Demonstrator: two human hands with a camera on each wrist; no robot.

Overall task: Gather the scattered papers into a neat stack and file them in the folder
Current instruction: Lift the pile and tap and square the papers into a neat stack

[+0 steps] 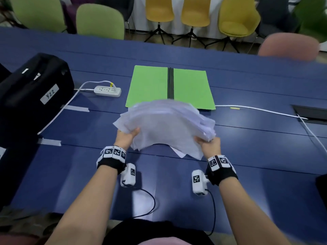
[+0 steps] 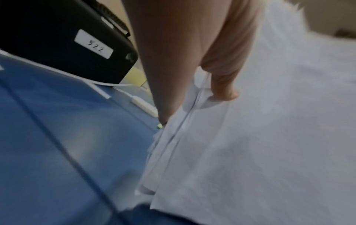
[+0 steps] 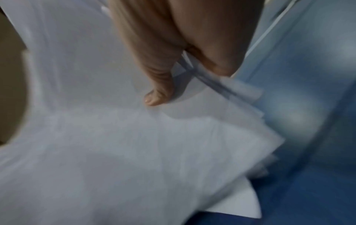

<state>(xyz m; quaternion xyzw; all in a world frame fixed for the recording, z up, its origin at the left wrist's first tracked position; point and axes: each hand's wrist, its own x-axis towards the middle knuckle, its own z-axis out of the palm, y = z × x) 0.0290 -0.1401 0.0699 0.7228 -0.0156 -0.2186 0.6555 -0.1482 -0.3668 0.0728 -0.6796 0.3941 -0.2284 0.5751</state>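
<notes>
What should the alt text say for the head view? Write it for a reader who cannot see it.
Two hands, the left hand and right hand, hold an uneven bundle of white papers just above a blue table, gripping its two sides. Beyond it an open green folder lies flat, with a white power strip and a black case to the left.

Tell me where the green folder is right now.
In the head view the green folder lies open and flat on the blue table, centre and far side, just beyond the papers held up in both hands, with the power strip to its left.
</notes>
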